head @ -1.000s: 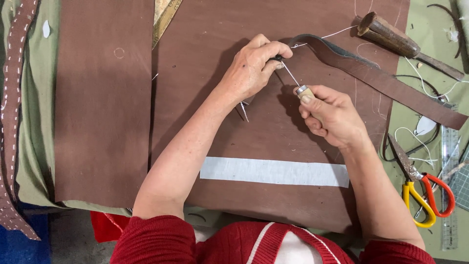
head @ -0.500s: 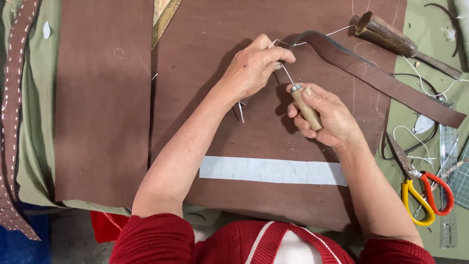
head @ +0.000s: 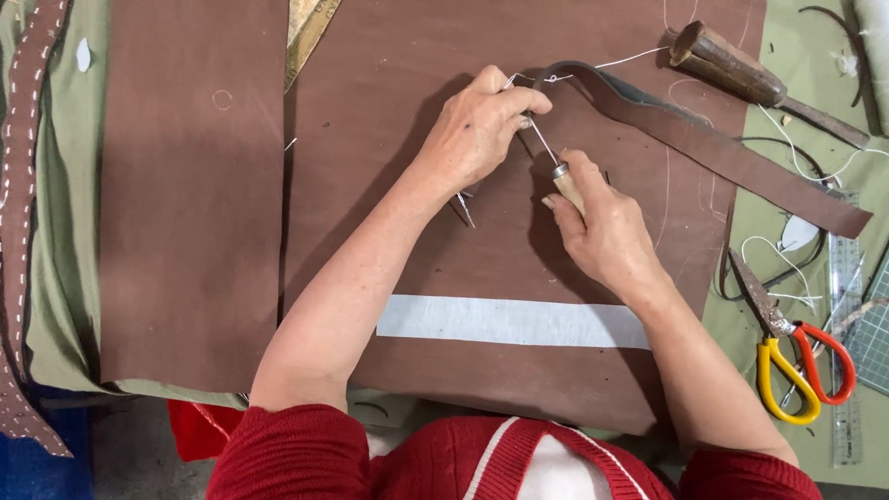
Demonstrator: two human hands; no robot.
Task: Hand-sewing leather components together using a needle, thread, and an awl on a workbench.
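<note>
The person sits at the worktop (head: pixel 796 56), both hands over a large brown leather sheet (head: pixel 417 231). The left hand (head: pixel 477 130) pinches the near end of a long dark leather strap (head: pixel 704 148), its grip closed on that end together with a white thread (head: pixel 630 60) that trails off toward the upper right. The right hand (head: pixel 607 231) is wrapped around the pale wooden handle of an awl (head: pixel 556 167), grip tight on it, and the thin metal point slants up into the strap end right under the left thumb and fingers.

This looks like the piercing step of hand stitching: the awl is opening a hole at the strap's tip. The point's exact spot is hidden by the left fingers, so it may be just touching the strap or already through it. The next move calls for a steady push along the awl's line, with the left fingers kept clear of the tip, and then the thread needs a free way through the hole.

No packages, labels or signs are in view. A plain white strip (head: pixel 514 322) lies across the sheet near the person. At the right edge lie scissors (head: pixel 787 361) with 1 yellow and 1 red loop. A second brown sheet (head: pixel 190 204) lies to the left, and beyond it a stitched strap (head: pixel 20 194).
</note>
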